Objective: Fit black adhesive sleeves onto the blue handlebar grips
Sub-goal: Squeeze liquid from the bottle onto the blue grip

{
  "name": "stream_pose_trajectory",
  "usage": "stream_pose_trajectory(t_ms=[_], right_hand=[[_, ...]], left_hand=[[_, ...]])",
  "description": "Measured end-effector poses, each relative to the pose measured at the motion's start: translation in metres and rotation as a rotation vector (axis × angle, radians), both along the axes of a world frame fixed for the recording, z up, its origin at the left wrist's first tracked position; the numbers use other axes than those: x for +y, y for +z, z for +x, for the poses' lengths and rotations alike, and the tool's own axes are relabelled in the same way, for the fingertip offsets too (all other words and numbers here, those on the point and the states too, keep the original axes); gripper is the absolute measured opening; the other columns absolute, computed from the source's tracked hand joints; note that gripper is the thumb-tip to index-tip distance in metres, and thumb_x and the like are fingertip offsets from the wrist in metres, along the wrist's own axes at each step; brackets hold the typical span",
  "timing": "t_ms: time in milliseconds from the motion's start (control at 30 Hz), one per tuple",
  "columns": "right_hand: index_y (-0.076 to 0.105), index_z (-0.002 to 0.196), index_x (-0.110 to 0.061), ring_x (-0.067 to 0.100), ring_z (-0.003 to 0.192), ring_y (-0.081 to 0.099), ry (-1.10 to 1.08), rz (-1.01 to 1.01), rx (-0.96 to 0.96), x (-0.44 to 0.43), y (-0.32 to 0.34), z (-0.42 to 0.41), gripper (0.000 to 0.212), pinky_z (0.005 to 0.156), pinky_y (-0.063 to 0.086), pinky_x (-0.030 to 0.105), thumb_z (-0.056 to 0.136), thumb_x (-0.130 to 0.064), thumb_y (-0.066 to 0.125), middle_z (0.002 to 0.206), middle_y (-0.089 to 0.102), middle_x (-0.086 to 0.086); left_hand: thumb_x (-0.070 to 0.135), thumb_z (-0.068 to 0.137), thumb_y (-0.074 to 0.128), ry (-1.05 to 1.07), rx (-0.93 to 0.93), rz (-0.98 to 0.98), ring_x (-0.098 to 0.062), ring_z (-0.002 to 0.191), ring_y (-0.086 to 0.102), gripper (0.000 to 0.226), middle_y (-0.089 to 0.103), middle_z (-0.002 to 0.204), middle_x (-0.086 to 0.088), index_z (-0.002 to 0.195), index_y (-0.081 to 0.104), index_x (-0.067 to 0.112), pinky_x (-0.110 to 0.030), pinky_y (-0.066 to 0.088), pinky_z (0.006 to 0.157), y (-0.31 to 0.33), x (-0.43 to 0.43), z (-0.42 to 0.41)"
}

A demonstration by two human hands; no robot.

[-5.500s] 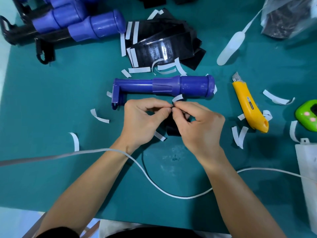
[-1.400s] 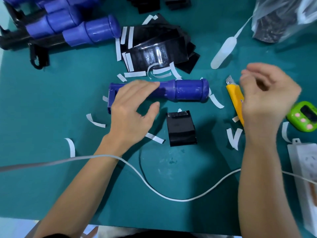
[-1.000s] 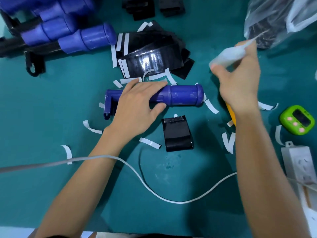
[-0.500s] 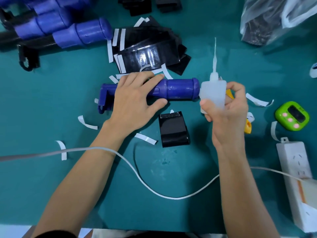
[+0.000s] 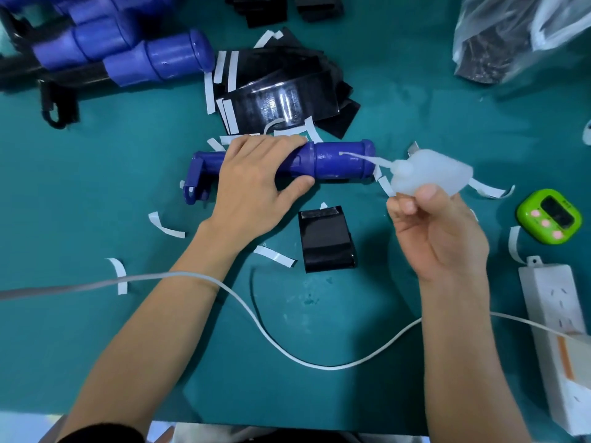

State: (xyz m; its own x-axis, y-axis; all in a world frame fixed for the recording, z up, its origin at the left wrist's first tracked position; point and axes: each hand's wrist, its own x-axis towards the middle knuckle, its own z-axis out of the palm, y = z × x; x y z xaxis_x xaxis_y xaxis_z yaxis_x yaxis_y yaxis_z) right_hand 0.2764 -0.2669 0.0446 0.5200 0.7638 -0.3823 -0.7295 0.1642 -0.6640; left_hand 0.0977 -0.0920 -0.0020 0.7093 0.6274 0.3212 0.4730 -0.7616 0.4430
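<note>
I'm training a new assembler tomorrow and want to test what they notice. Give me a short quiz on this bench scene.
1. True or false: the left hand holds the blue grip.
2. The right hand holds: A scissors, B a squeeze bottle, C a brush?
3. Fill in: the black sleeve lies flat, touched by ____ hand.
Key: 1 true; 2 B; 3 neither.

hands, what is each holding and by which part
Right hand pinches the squeeze bottle by its body; left hand grips the blue grip around its narrow shaft.
</note>
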Motion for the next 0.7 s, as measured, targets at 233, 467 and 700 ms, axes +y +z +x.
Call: stream_pose_trajectory(t_ms=[233, 467, 700], right_hand=[[0.076, 0.088, -0.014, 0.012, 0.053, 0.057, -0.039, -0.049, 0.162, 0.006, 0.017, 0.002, 0.018, 0.049, 0.046, 0.019, 0.081, -0.017, 0.060, 0.078, 0.067, 0.006], [0.078, 0.083, -0.016, 0.017, 0.050, 0.055, -0.105, -0.177, -0.151, 0.024, 0.023, 0.008, 0.025, 0.051, 0.044, 0.021, 0.088, -0.011, 0.054, 0.086, 0.076, 0.017], [0.064, 0.091, -0.012, 0.013, 0.050, 0.039, -0.201, -0.100, -0.121, 0.049, 0.023, 0.013, 0.008, 0.055, 0.031, 0.024, 0.094, -0.016, 0.057, 0.085, 0.071, 0.009]], left_hand=[[0.049, 0.092, 0.071, 0.010, 0.012, -0.010, -0.021, 0.112, 0.059, 0.048, 0.071, 0.121, 0.005, 0.132, 0.067, 0.021, -0.034, 0.034, 0.106, -0.002, 0.000, 0.001], [0.051, 0.093, 0.068, 0.009, 0.024, -0.020, -0.020, 0.112, 0.059, 0.050, 0.070, 0.124, 0.007, 0.133, 0.066, 0.022, -0.034, 0.035, 0.102, -0.002, 0.001, 0.001], [0.052, 0.093, 0.068, 0.009, 0.039, -0.016, -0.019, 0.112, 0.059, 0.049, 0.069, 0.124, 0.009, 0.133, 0.065, 0.024, -0.034, 0.036, 0.101, -0.002, 0.002, 0.002]])
